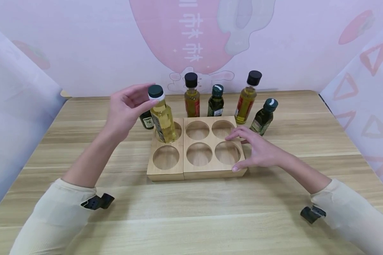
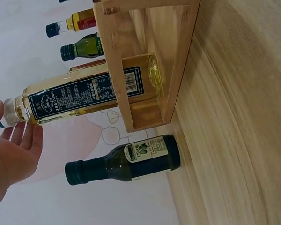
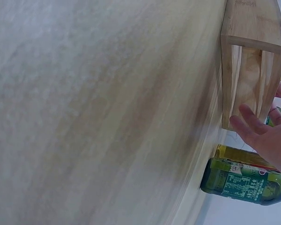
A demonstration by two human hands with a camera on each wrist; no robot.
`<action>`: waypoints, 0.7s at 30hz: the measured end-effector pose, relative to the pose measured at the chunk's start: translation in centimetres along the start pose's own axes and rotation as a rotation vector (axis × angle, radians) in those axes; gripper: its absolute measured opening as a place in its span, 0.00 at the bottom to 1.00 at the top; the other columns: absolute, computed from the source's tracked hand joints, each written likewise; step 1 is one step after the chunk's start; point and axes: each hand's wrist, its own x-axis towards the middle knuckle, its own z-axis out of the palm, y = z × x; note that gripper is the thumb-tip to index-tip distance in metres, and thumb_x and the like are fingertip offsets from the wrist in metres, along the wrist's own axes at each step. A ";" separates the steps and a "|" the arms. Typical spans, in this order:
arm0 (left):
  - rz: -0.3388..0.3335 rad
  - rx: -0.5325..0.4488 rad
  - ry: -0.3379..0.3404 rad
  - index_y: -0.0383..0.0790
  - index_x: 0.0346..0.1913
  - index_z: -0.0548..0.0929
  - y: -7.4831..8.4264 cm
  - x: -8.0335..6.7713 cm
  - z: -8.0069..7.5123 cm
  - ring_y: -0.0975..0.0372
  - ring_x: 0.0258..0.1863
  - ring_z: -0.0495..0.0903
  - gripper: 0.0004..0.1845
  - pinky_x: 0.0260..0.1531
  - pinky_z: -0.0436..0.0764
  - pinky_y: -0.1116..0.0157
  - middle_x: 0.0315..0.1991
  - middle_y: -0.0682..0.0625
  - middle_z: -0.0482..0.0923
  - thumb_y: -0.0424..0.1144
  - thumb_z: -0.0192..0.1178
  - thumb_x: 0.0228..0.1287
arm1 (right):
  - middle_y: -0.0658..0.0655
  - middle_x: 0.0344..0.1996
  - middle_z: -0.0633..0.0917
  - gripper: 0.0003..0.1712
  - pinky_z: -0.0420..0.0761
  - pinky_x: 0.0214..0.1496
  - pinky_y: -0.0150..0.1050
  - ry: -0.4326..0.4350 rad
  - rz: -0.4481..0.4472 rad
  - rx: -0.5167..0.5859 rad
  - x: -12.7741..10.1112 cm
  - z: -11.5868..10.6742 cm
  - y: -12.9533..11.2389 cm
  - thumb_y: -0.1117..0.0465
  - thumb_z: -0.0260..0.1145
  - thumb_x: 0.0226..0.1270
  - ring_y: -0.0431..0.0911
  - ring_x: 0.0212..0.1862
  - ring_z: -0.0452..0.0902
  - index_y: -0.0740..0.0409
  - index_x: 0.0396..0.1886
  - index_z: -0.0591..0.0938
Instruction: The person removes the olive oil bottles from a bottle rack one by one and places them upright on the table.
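Note:
A wooden rack (image 1: 182,170) with six round holes lies mid-table, made of a two-hole block and a four-hole block side by side. A pale yellow oil bottle (image 1: 164,120) with a dark green cap leans in the back left hole. My left hand (image 1: 146,95) is at its cap, fingers fairly straight and just touching it; the left wrist view shows those fingers (image 2: 18,138) loose beside the bottle (image 2: 84,96) neck. My right hand (image 1: 242,152) rests spread on the rack's right front corner, thumb on the front edge. The other holes hold nothing.
A small dark bottle (image 1: 146,120) stands behind the rack's left end. An amber bottle (image 1: 192,97), a dark green one (image 1: 216,102) and a yellow red-labelled one (image 1: 246,101) line the back. Another green bottle (image 1: 263,118) stands right of the rack. Walls enclose the table.

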 end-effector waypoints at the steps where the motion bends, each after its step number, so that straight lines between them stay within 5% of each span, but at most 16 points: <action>1: 0.002 0.003 -0.003 0.34 0.58 0.85 0.0 0.0 0.1 0.63 0.46 0.88 0.21 0.50 0.84 0.71 0.46 0.52 0.89 0.21 0.68 0.63 | 0.66 0.67 0.71 0.47 0.75 0.66 0.64 0.001 0.001 0.001 0.0 0.0 0.0 0.54 0.88 0.45 0.58 0.68 0.68 0.59 0.65 0.77; 21: 0.112 0.035 0.046 0.24 0.58 0.82 -0.7 0.2 0.8 0.66 0.41 0.89 0.23 0.45 0.86 0.71 0.42 0.57 0.90 0.12 0.64 0.60 | 0.64 0.66 0.71 0.48 0.75 0.66 0.63 -0.002 0.009 0.006 0.0 0.0 0.0 0.54 0.89 0.44 0.56 0.68 0.68 0.58 0.66 0.77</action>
